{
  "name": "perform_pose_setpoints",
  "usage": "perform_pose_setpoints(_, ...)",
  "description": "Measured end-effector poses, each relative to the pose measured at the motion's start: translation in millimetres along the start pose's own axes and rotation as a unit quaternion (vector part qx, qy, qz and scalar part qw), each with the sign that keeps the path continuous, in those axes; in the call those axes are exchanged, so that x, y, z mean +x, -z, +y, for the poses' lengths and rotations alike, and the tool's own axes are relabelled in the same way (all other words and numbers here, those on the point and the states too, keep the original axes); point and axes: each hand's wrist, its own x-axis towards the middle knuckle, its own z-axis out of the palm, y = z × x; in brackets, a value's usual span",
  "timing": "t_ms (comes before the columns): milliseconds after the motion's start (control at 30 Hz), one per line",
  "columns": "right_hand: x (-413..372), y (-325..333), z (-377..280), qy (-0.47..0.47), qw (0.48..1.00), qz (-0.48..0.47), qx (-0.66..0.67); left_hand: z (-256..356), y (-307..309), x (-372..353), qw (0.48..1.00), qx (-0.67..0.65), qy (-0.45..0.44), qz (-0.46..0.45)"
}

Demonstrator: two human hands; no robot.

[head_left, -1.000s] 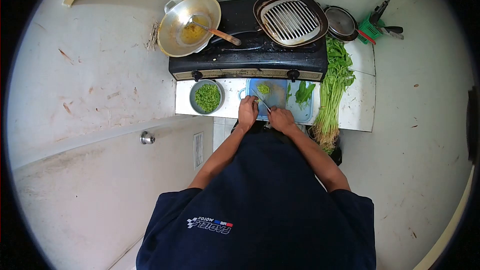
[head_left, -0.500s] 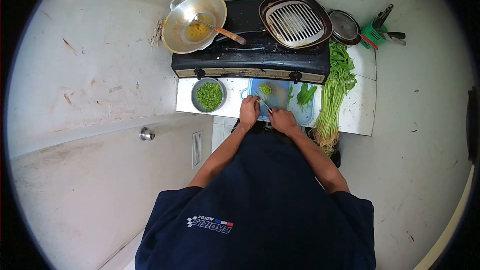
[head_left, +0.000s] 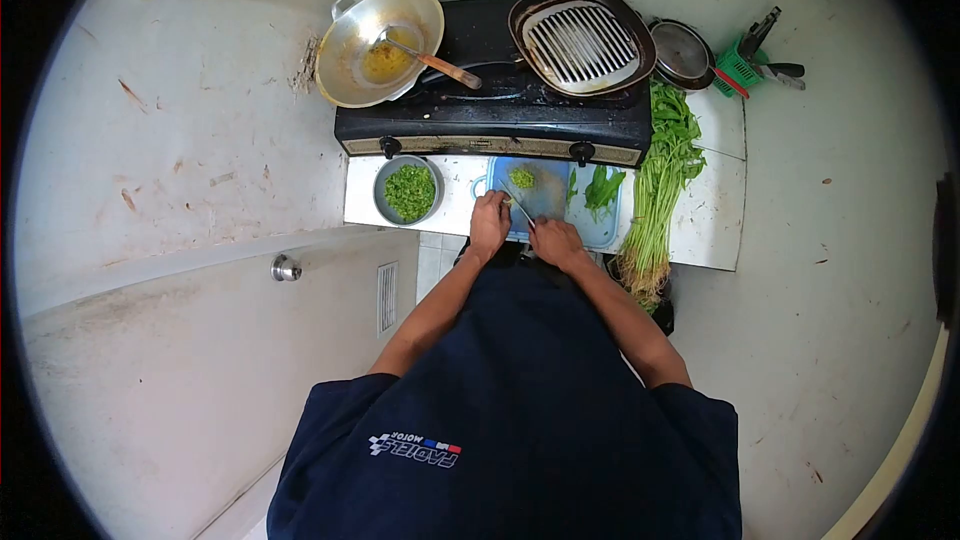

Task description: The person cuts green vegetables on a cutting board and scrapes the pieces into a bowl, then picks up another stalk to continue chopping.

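Note:
My right hand [head_left: 556,244] is closed around the handle of a knife [head_left: 519,204], whose blade slants up and left over a blue cutting board [head_left: 603,232]. Beside the blade, my left hand [head_left: 489,224] has its fingers pressed together at the board's left edge. A bit of pale green shows at those fingertips, mostly hidden, too small to name. Just beyond the blade lies a small heap of chopped greens [head_left: 522,177]. Loose green leaves [head_left: 603,189] rest on the board's right half. To the left, a grey bowl [head_left: 379,202] holds chopped greens [head_left: 410,192].
Behind the board stands a black stove [head_left: 490,120] with a wok [head_left: 340,70] containing a wooden-handled ladle [head_left: 450,69], and a grill pan [head_left: 643,58]. At right lie a bundle of rooted leafy greens [head_left: 655,180], a smaller pan [head_left: 682,52] and a green basket [head_left: 738,68] of utensils.
The whole view has shifted slightly, so everything appears a little further left. My hands and the knife keep nearly the same place over the board.

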Motion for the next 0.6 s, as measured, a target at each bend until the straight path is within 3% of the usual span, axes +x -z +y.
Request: perform_pose_setpoints(600,-6.3,5.0,8.2,-0.001,1.000,-0.003,0.002,-0.3,1.0,-0.4,0.999,-0.021,0.029,-0.006)
